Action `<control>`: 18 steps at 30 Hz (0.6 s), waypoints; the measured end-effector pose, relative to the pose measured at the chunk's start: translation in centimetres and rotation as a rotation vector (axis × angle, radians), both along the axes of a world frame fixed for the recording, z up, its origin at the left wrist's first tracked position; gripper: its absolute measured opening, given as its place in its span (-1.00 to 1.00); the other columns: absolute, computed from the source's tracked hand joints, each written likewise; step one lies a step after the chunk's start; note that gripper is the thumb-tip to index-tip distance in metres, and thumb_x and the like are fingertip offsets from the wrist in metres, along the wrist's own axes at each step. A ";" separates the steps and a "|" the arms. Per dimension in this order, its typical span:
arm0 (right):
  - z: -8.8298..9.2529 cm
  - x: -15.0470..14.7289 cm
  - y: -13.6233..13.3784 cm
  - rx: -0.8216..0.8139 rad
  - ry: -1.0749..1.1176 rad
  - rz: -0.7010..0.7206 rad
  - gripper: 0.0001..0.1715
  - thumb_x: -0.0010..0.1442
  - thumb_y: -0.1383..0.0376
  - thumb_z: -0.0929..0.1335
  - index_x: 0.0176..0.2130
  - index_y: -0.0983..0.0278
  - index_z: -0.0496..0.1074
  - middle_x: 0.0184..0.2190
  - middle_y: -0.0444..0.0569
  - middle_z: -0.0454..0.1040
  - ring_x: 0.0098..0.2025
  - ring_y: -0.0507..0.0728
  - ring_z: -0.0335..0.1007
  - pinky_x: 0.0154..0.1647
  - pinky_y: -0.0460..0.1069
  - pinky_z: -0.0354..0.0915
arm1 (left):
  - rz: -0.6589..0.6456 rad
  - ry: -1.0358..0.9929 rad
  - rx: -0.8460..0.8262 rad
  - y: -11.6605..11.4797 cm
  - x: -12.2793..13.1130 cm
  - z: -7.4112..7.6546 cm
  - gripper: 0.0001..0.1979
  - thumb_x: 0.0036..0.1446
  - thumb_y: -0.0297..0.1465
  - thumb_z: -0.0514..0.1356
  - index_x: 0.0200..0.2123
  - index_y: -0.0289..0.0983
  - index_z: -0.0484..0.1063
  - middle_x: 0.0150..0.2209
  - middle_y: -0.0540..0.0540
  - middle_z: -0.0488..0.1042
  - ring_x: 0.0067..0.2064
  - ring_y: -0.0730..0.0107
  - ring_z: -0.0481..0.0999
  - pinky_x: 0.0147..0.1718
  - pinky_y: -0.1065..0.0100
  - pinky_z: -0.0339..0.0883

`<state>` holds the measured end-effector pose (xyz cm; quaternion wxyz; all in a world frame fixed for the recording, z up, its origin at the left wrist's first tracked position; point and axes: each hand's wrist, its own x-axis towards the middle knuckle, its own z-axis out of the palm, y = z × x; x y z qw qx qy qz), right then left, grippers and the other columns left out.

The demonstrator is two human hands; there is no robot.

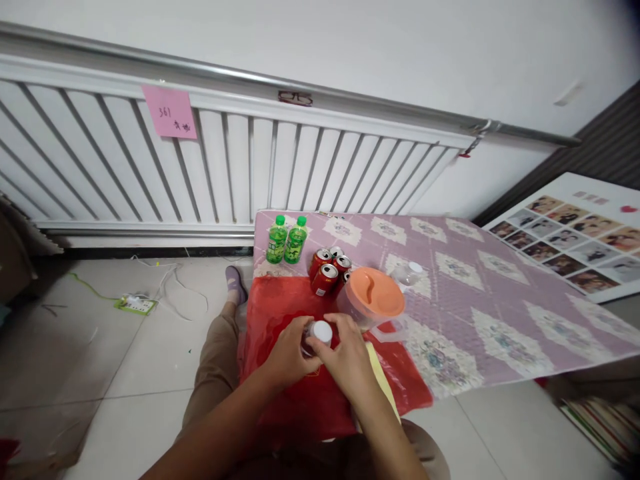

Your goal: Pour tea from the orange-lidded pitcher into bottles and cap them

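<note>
White-capped container [322, 331]: between my two hands, above the red sheet; its round, plain cap faces up, and my fingers hide most of the body.
Left hand [286, 353]: half curled around the container's left side, holding it.
Right hand [350, 343]: partly curled at the other side, thumb across the front; I cannot tell how firmly it grips.
Red sheet [265, 299]: shiny, spread beneath my hands.
Yellow cloth [383, 377]: partly under my right forearm.
Pitcher [351, 311]: translucent, orange-lidded, just beyond my right hand, crowding that side.
Red cans [325, 281]: clustered behind the pitcher, which partly hides them.
Clear bottle [406, 275]: right of the pitcher, on the flowered tablecloth [450, 303].
Green bottles [276, 243]: two, upright, side by side near the far edge.
Radiator [225, 167]: white, behind everything, bearing a pink note [170, 113].
</note>
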<state>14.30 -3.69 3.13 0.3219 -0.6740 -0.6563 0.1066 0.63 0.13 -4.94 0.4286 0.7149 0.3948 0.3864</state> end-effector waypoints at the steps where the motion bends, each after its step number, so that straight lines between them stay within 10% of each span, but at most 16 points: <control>1: -0.1 0.0 -0.2 0.019 0.024 0.030 -0.57 0.12 0.24 0.46 -0.02 0.27 0.40 -0.06 0.12 0.50 0.02 0.32 0.40 0.06 0.23 0.32 | -0.004 -0.002 -0.001 0.0 0.0 0.1 -0.32 -0.11 -0.42 0.38 0.11 -0.25 0.25 0.05 -0.19 0.48 0.03 0.14 0.53 0.05 0.12 0.41; 18: -1.9 -0.3 -2.4 0.044 0.211 -0.021 -0.45 0.21 0.28 0.39 0.18 0.20 0.29 0.06 0.13 0.46 0.11 0.27 0.42 0.13 0.20 0.36 | -0.042 -0.033 -0.014 -0.1 -0.4 -0.8 -0.29 -0.08 -0.43 0.37 0.17 -0.25 0.22 0.15 -0.23 0.42 0.15 0.11 0.47 0.16 0.07 0.36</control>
